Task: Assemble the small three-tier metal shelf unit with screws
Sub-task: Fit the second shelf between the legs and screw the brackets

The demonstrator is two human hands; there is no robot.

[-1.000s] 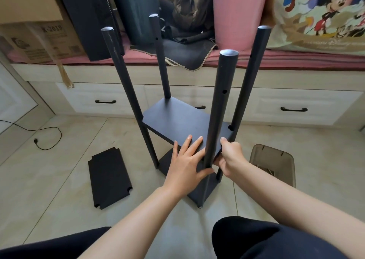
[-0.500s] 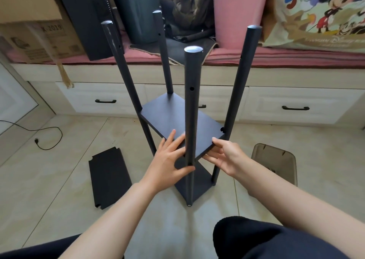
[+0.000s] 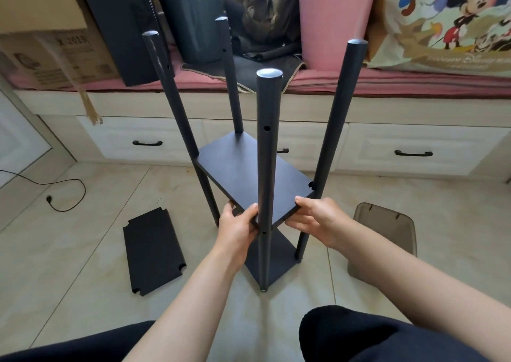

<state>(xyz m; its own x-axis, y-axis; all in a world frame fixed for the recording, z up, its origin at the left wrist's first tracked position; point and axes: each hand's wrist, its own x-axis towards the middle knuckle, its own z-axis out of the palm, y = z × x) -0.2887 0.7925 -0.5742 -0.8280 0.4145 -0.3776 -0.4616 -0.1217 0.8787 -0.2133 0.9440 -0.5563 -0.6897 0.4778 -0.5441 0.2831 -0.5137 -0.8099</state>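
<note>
A dark metal shelf frame stands on the tiled floor, with four upright poles; the nearest pole (image 3: pixel 266 151) rises in the centre. The middle shelf panel (image 3: pixel 243 173) sits tilted between the poles, above the bottom panel (image 3: pixel 279 259). My left hand (image 3: pixel 237 229) grips the near-left edge of the middle panel beside the front pole. On the other side of that pole, my right hand (image 3: pixel 318 220) grips the panel's near-right edge, thumb on top. A third loose shelf panel (image 3: pixel 153 251) lies flat on the floor to the left.
A brown plastic lid or tray (image 3: pixel 387 231) lies on the floor at right. White drawers (image 3: pixel 409 151) run along the back under a bench holding a pink bin (image 3: pixel 331 21), a dark bin (image 3: pixel 190 16) and cardboard boxes. A black cable (image 3: pixel 63 196) trails at left. My knees fill the bottom.
The frame has turned so the front pole now stands centred. My left hand went from lying flat on the middle panel to gripping its edge; my right hand shifted to the panel's near-right edge.
</note>
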